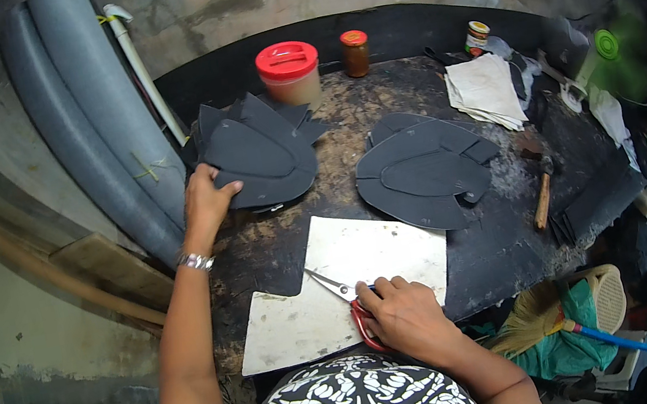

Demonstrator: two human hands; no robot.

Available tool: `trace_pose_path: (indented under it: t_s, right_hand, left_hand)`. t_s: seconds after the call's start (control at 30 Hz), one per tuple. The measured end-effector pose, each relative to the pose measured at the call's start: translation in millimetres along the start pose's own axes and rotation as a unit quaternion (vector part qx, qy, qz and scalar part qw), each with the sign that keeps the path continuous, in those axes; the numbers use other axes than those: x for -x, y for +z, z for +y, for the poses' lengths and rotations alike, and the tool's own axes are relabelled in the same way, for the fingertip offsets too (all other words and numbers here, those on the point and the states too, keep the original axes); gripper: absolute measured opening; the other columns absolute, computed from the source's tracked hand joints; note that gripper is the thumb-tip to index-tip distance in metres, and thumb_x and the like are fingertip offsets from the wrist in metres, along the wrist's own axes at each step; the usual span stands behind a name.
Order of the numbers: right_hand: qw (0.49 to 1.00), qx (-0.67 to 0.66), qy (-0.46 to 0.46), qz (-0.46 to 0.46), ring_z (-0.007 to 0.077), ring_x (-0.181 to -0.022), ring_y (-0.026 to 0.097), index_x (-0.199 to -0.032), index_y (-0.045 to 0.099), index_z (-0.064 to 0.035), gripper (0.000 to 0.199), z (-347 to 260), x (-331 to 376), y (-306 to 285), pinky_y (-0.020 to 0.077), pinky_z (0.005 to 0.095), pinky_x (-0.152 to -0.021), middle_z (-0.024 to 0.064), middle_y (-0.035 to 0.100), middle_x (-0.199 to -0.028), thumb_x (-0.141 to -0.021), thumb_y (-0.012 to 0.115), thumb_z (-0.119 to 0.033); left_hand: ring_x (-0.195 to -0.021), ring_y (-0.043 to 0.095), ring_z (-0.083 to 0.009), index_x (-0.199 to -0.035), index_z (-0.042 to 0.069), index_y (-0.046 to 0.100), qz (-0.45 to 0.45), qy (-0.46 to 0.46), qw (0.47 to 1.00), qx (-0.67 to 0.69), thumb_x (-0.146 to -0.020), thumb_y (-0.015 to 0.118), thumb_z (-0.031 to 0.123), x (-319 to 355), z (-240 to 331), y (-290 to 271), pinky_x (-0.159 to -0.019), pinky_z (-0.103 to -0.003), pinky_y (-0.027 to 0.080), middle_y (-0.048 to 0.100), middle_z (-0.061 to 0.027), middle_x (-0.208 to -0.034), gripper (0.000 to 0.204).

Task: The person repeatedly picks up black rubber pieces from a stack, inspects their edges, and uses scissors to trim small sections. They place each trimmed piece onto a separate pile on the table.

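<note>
My left hand [208, 200] rests on the near edge of a stack of dark grey cut pieces [260, 153] at the left of the worktable, fingers closed on the top piece. Lower down, my right hand [402, 313] grips red-handled scissors [343, 293], whose blades lie flat on a pale board [350, 257] and point up-left. A second pile of dark grey shaped pieces [425, 172] lies to the right of the board, apart from both hands.
A red-lidded jar [289, 71] and a small orange-lidded jar [355, 51] stand at the table's back. Folded pale cloths [486, 89] lie at back right, a wooden-handled hammer [543, 195] at right. Grey foam rolls [85, 131] lean at left. A broom [544, 319] lies below.
</note>
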State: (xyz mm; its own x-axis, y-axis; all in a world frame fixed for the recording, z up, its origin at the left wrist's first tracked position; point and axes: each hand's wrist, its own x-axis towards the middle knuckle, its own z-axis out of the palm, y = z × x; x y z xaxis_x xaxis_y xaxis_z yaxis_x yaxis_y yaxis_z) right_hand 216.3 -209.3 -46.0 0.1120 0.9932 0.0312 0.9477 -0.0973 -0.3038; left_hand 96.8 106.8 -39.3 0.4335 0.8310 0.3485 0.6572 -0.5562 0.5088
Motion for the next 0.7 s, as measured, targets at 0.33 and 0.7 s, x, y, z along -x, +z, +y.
trace_pose_path:
  t_s: [0.33,0.7]
  right_hand:
    - [0.948,-0.005,-0.019,0.316,0.0382,-0.129,0.03,-0.147,0.021,-0.0078,0.099,8,-38,-75,0.0253,0.0461,-0.1,0.0225,0.029,-0.142,-0.067,0.078,-0.024]
    - [0.646,-0.76,-0.009,0.067,0.0095,-0.086,0.06,-0.111,0.058,0.0043,0.027,-12,-55,-33,0.0505,0.024,-0.078,0.0068,0.065,-0.1,-0.09,0.061,-0.011]
  left_hand:
    - [-0.075,0.059,-0.0166,-0.079,0.003,0.064,-0.096,0.32,0.94,0.064,-0.066,0.073,-0.003,77,86,-118,-0.075,-0.03,0.042,0.061,-0.0058,-0.074,0.017]
    - [-0.105,0.059,-0.0257,-0.128,-0.009,0.044,-0.22,-0.143,0.771,0.58,-0.068,0.074,0.011,116,33,-110,-0.093,-0.034,0.045,0.059,-0.0169,-0.117,0.069]
